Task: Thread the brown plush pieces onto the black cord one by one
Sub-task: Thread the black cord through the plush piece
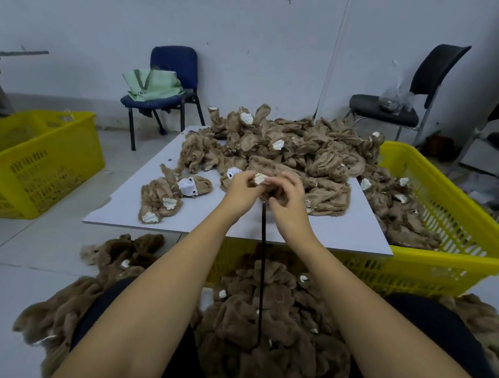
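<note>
Pinching plush piece point(267, 186) (both hands) over cord point(263, 246)

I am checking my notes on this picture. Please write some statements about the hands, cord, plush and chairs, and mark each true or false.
1. Both hands hold one plush piece. True.
2. The cord hangs down between the forearms. True.
3. The cord is white. False: it is black.
4. The blue chair is empty. False: a green bag lies on it.
5. A yellow basket holds plush. True.
</note>
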